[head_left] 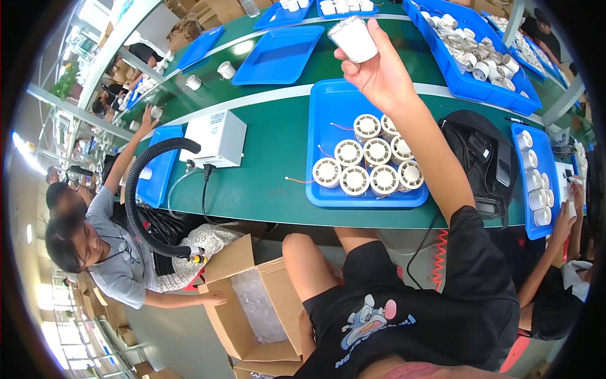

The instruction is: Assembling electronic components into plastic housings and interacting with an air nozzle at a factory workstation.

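Observation:
My right hand is raised over the far side of the green bench, closed around a white cylindrical housing with a clear-looking rim. Below that arm, a blue tray holds several round white housings with slotted, fan-like tops, some trailing thin red wires. My forearm hides part of the tray's right side. Low beside my thigh, a small part of my left hand shows against the open cardboard box; its fingers are hidden. Clear plastic packing lies inside that box.
A white box-shaped machine with a black flexible hose stands left. A black bag lies right of the tray. Blue bins of white parts stand behind. A co-worker's hand touches the cardboard box; another person works at right.

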Motion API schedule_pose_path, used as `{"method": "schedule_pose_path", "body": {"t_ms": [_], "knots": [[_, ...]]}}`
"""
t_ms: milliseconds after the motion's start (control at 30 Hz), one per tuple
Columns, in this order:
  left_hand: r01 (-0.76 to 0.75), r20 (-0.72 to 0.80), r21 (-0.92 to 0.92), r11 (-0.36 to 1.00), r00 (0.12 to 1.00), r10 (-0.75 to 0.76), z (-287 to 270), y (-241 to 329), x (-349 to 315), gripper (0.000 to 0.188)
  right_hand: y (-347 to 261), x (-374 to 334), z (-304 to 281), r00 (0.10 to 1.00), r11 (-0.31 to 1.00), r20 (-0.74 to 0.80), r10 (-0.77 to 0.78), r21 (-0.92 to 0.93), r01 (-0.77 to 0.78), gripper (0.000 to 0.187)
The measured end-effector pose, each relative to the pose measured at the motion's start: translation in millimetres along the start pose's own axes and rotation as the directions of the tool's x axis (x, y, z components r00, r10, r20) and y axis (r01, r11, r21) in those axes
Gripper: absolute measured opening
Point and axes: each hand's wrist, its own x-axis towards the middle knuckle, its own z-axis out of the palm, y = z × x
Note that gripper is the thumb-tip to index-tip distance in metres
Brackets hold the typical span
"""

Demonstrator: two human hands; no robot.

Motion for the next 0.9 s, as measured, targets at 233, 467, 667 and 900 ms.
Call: {"method": "schedule_pose_path", "body": {"t_ms": [233, 467, 667, 900], "knots": [[-0.073, -0.033, 0.126, 0.989, 0.996, 0.078, 2, 19, -14, 0.038, 22, 12, 25, 0.882, 0.775, -0.106, -0.460, -0.532, 0.340, 0.048], [-0.111, 0.012, 0.169, 0.979, 0.994, 0.110, -7, -11, 16, 0.041, 10, 4, 21, 0.684, -0.136, 0.342, -0.644, -0.931, 0.338, 0.060], [-0.170, 0.103, 0.158, 0.973, 0.983, 0.155, -9, -43, 38, 0.047, 8, 2, -20, 0.650, -0.461, 0.441, -0.618, -0.874, 0.154, 0.055], [-0.203, 0.088, 0.300, 0.932, 0.979, 0.185, -13, -58, 51, 0.049, -3, 45, -86, 0.805, -0.382, 0.224, -0.550, -0.924, -0.003, 0.057]]}}
